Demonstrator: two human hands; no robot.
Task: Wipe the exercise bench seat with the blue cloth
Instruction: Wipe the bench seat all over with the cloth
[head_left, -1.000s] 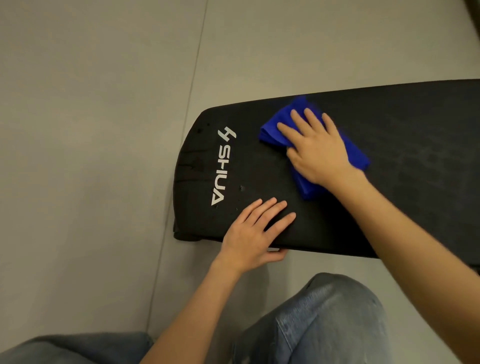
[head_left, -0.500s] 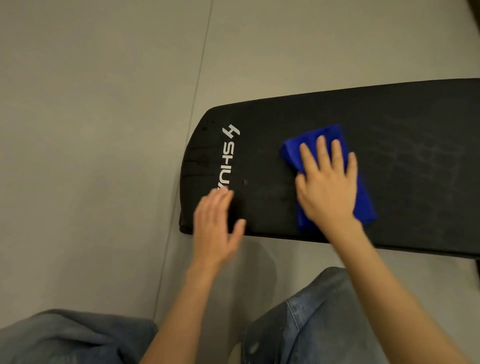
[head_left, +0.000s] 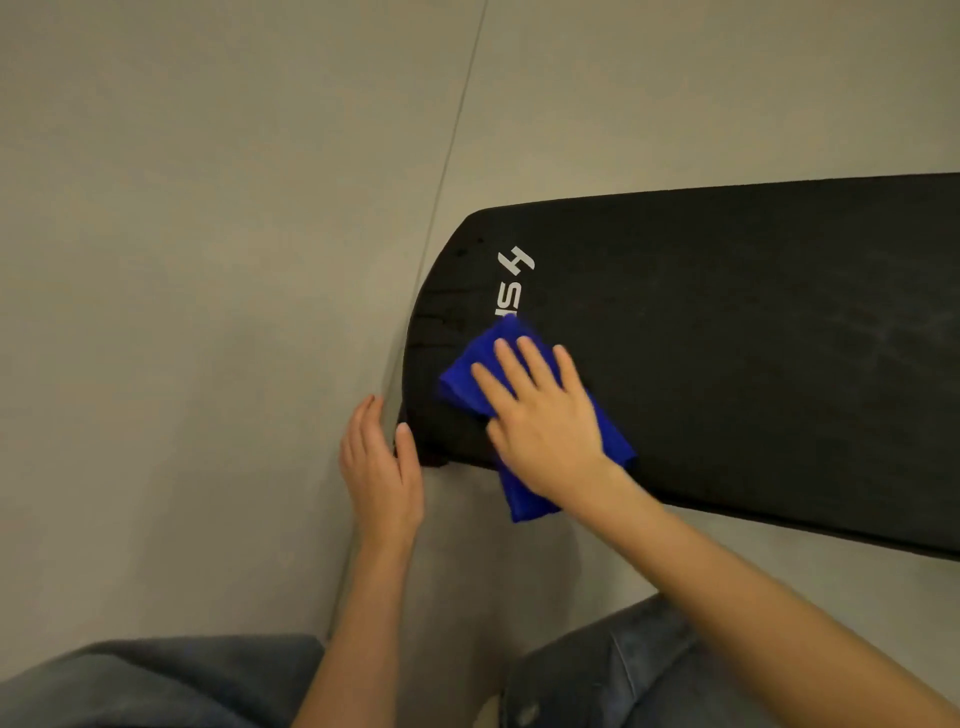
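Head view. A grey floor (head_left: 208, 260) lies under the black bench seat (head_left: 727, 338), whose long axis runs rightward from its rounded end. The folded blue cloth (head_left: 467, 374) lies on the seat's near corner at that end, overhanging the near edge and covering the lower letters of the white logo (head_left: 514, 280). The right hand (head_left: 545, 431) presses it flat, fingers straight. The left hand (head_left: 382, 467), fingers extended and holding nothing, stands just beside the seat's end. Most of the seat's length extends right of the cloth, nearer the right hand.
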